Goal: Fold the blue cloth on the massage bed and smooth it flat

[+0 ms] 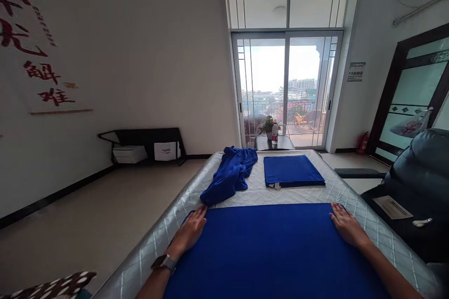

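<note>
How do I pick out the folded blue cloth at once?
Look to the far end of the quilted mattress. There, on the right, lies the folded blue cloth. Unlike the crumpled blue cloth to its left and the spread blue cloth nearer the camera, it is a flat block with a white tag.

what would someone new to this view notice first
Probably the big blue cloth spread on the mattress, with the left hand and right hand at its far corners. Beyond it lie a crumpled cloth on the left and a folded cloth on the right. Behind, the bright glass door stands out against dim walls.
</note>
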Tool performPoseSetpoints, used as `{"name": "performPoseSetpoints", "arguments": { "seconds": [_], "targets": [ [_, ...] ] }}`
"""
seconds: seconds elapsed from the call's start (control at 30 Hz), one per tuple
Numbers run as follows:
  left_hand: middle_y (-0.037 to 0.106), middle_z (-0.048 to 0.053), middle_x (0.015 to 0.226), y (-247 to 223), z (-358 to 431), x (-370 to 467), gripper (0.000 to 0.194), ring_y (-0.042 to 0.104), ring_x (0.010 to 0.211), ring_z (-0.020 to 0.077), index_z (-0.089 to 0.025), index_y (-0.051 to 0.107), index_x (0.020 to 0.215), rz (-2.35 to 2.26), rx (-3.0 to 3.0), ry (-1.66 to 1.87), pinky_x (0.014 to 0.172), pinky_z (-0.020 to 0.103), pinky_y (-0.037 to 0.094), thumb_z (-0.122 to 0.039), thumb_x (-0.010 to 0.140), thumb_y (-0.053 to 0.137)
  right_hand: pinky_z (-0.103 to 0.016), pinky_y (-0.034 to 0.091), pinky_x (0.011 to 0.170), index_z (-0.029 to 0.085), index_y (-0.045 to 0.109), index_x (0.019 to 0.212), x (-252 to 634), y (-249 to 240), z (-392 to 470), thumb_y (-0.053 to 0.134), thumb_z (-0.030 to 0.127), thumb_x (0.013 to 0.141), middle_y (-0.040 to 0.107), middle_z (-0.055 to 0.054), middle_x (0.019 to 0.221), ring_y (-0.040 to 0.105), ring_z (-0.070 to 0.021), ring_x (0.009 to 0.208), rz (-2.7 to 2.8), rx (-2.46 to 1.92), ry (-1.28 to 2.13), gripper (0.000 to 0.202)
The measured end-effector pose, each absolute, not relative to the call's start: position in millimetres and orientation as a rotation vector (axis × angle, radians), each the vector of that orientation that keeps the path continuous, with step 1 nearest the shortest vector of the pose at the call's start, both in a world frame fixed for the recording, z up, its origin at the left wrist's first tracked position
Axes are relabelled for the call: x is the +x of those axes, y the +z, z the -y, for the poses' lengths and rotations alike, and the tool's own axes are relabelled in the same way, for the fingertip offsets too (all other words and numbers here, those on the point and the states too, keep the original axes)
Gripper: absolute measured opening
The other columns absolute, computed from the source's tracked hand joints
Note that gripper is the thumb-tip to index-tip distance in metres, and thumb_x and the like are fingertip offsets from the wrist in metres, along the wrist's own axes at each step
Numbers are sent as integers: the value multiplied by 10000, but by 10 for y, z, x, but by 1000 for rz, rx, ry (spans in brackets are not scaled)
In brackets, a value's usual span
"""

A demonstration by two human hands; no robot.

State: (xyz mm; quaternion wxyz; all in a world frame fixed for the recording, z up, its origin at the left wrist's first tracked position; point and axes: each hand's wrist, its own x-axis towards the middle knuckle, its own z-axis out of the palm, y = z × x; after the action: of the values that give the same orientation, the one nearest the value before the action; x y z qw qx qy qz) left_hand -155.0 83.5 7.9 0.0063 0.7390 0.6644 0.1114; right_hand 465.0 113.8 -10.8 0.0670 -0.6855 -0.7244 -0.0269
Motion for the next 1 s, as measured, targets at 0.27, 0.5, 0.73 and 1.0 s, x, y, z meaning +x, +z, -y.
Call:
{"name": "performPoseSetpoints", "arguments": {
  "seconds": [0.27,0.5,0.73,1.0],
  "targets": [
    [383,92,1564,15,-898,-1658,567,330,1449,261,-172,361,1516,-2077,2318,382,1193,499,262,-367,994,263,-459,226,1196,105,330,1519,4842,-302,-1287,126,435,948,297,-105,1591,232,-221,1473,2151,-2072,-100,691],
    [374,85,1572,-178,-1011,-1761,569,305,1461,243,-181,325,1530,-2143,2318,405,1199,499,241,-365,993,283,-472,231,1195,71,359,1499,4920,-427,-1338,136,415,943,317,-132,1580,246,-242,1470,2178,-2033,-183,690],
    [308,107,1599,-206,-1049,-1751,603,258,1478,244,-153,295,1540,-2176,2303,408,1204,485,212,-425,1002,269,-479,228,1187,100,320,1521,4910,-460,-1331,137,425,945,272,-111,1603,218,-232,1479,2146,-2058,-175,687],
    [365,123,1573,15,-987,-1605,573,301,1463,257,-124,376,1496,-2252,2203,341,1191,481,238,-380,990,294,-450,156,1207,90,280,1536,4736,-105,-1292,173,367,966,252,-89,1612,196,-218,1487,2145,-2278,-133,643]
  ]
}}
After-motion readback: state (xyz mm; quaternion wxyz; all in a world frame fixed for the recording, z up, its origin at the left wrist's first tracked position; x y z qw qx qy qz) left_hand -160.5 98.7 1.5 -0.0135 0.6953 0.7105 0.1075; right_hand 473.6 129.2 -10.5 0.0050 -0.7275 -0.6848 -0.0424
